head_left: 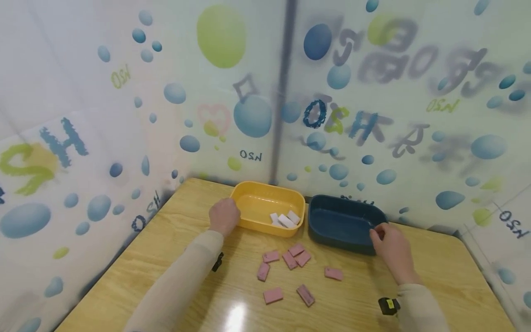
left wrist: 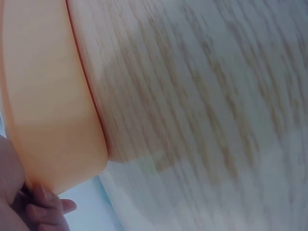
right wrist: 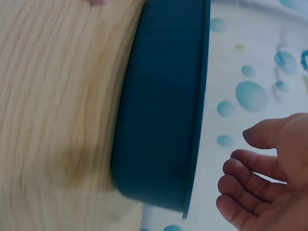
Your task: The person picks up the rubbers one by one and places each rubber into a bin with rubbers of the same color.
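At the fingers of the left hand point(head_left: 224, 216), the yellow, rounded rectangular plastic tray point(head_left: 257, 207) looks smooth and glossy. Beside the right hand's point(head_left: 395, 252) fingers, the dark blue, rounded rectangular plastic tray point(head_left: 338, 240) looks smooth with a soft sheen. Between both hands' fingers, small pink rectangular blocks point(head_left: 273, 295) look matt. Under the fingers, the pale wood-grain table point(head_left: 356, 295) shines; behind them, cream sleeves point(head_left: 182, 276) look like matt cloth.

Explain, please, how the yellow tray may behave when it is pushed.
The yellow tray is probably stiff, since its walls hold a clean shape. Being wide and low, it seems unlikely to tip. The white pieces inside may slide, with bare floor beside them.
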The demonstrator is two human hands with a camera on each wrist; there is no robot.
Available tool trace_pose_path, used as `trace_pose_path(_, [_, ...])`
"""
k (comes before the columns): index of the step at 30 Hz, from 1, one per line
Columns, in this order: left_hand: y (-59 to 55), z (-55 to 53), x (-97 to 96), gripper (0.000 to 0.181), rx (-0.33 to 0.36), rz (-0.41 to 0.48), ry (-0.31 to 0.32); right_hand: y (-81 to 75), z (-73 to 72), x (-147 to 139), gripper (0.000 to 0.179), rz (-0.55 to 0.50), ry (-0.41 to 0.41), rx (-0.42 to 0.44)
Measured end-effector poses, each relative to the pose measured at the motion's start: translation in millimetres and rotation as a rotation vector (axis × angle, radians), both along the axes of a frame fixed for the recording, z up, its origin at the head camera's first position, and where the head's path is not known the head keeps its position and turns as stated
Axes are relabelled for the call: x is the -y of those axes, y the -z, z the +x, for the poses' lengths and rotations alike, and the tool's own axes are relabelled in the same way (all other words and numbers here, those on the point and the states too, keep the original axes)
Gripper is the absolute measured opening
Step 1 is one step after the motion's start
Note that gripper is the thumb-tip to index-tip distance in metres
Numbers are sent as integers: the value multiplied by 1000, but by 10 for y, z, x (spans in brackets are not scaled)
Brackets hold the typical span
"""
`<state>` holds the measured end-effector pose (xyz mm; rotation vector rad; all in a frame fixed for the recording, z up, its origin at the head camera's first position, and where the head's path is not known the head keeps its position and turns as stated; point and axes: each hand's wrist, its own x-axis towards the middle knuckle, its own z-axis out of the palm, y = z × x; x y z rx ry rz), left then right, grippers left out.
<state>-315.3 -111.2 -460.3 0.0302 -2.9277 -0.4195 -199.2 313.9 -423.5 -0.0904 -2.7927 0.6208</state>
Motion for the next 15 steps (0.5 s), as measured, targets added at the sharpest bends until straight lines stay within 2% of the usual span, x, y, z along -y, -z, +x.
trace_pose_path(8, [9, -2, 29, 30, 38, 0, 2, 115, -29, -246, 28, -22, 82, 46])
trace_pose_path(15, [-68, 16, 36, 33, 84, -4, 2, 154, -48, -446, 34, -59, 115, 99])
